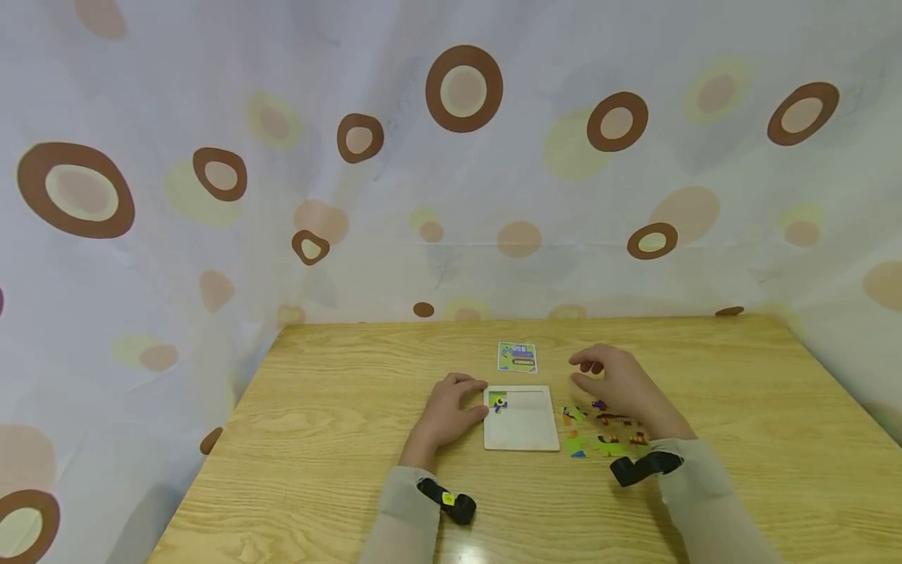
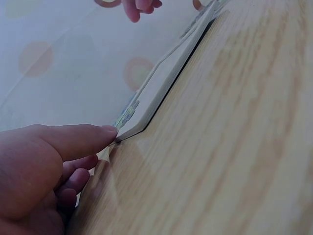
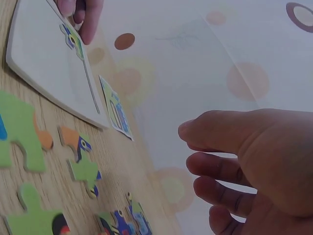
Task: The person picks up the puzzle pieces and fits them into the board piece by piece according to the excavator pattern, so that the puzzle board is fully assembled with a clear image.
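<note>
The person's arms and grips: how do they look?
The left sleeve and right sleeve are plain, pale beige. The left wrist device and right wrist device are black, the left with a yellow mark. The left grip and right grip are gloveless.

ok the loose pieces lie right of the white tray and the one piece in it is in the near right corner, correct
Wrong corner: the head view shows the one piece in the white tray at its far left corner. The loose pieces do lie right of the tray.

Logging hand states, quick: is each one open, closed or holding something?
Left hand: open, touching the edge of the puzzle tray.
Right hand: open, holding nothing.
</note>
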Motion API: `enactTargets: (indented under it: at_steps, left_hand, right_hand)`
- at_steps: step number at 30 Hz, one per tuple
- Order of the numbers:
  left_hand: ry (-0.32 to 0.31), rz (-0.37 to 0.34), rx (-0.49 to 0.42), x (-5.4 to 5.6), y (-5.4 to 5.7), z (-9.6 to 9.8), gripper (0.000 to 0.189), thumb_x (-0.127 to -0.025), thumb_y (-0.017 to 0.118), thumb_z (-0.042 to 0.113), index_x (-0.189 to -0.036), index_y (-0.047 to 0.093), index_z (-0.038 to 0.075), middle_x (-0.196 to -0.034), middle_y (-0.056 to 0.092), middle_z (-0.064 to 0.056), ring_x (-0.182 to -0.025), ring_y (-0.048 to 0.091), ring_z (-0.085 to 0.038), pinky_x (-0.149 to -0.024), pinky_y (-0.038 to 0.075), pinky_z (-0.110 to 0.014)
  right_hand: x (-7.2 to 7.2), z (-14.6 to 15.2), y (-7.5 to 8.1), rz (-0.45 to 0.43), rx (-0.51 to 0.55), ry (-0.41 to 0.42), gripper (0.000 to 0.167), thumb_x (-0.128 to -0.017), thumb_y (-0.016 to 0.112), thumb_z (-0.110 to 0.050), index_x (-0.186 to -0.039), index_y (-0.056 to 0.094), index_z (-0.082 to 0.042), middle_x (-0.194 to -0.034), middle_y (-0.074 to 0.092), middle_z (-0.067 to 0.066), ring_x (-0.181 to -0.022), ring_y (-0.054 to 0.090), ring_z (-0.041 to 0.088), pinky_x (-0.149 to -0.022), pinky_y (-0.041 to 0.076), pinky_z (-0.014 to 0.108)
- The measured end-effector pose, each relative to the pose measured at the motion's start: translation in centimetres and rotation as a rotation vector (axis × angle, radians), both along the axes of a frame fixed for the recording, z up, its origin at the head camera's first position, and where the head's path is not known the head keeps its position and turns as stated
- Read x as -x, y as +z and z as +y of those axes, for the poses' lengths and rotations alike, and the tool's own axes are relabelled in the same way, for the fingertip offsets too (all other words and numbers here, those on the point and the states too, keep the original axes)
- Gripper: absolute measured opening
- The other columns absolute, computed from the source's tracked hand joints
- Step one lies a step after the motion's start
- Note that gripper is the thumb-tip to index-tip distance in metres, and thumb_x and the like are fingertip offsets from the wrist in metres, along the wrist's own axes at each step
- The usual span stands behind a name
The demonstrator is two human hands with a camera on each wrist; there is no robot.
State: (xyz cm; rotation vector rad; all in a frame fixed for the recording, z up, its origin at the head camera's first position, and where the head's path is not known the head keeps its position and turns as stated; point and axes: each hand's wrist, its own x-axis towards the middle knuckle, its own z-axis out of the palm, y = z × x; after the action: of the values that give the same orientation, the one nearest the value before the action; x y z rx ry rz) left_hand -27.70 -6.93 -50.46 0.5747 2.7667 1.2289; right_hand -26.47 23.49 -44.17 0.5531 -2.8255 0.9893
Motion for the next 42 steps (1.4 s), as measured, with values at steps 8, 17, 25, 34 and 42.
enactTargets:
  at_steps: [8, 17, 25, 34, 42]
  left_hand:
    - [-0.001, 0.007, 0.014, 0.2, -0.2, 0.0, 0.039, -0.093, 0.069, 0.021, -0.131, 0.064, 0.013, -0.134, 0.051, -0.009, -0.126, 0.044, -0.032, -0.106, 0.035, -0.048]
    - [0.012, 0.009, 0.01, 0.0, -0.1, 0.0, 0.039, -0.093, 0.07, 0.02, -0.131, 0.065, 0.013, -0.134, 0.051, -0.009, -0.126, 0.044, -0.033, -0.105, 0.036, -0.05]
    - [0.014, 0.001, 0.003, -0.1, 0.0, 0.2, 0.039, -0.093, 0.07, 0.02, -0.13, 0.065, 0.013, -0.133, 0.051, -0.009, -0.126, 0.044, -0.033, -0.106, 0.035, -0.049]
    - [0.021, 0.013, 0.024, 0.0, -0.1, 0.2, 0.04, -0.094, 0.068, 0.02, -0.133, 0.063, 0.013, -0.134, 0.051, -0.01, -0.127, 0.044, -0.033, -0.106, 0.036, -0.049]
    - [0.021, 0.007, 0.016, -0.1, 0.0, 0.3, 0.04, -0.093, 0.069, 0.02, -0.132, 0.064, 0.013, -0.135, 0.05, -0.01, -0.127, 0.044, -0.034, -0.106, 0.036, -0.05]
  right_hand:
    - [0.2, 1.6, -0.4, 0.001, -0.01, 0.0, 0.029, -0.093, 0.068, -0.013, -0.119, 0.068, 0.0, -0.106, 0.064, 0.012, -0.09, 0.055, 0.025, -0.074, 0.048, 0.042]
    - [0.4, 2.7, -0.4, -0.018, -0.007, -0.023, 0.031, -0.093, 0.068, -0.013, -0.12, 0.066, 0.002, -0.106, 0.063, 0.015, -0.091, 0.054, 0.027, -0.072, 0.047, 0.041]
    - [0.5, 3.4, -1.0, -0.042, -0.001, -0.044, 0.031, -0.093, 0.068, -0.013, -0.12, 0.067, 0.003, -0.103, 0.062, 0.013, -0.088, 0.053, 0.027, -0.069, 0.046, 0.039]
    - [1.0, 3.9, -1.7, -0.07, -0.007, -0.039, 0.029, -0.093, 0.068, -0.01, -0.118, 0.068, 0.004, -0.098, 0.061, 0.011, -0.082, 0.052, 0.023, -0.062, 0.046, 0.035]
    - [1.1, 4.4, -2.2, -0.076, -0.04, -0.037, 0.025, -0.094, 0.065, -0.008, -0.115, 0.07, 0.004, -0.102, 0.061, 0.013, -0.085, 0.053, 0.026, -0.071, 0.048, 0.042]
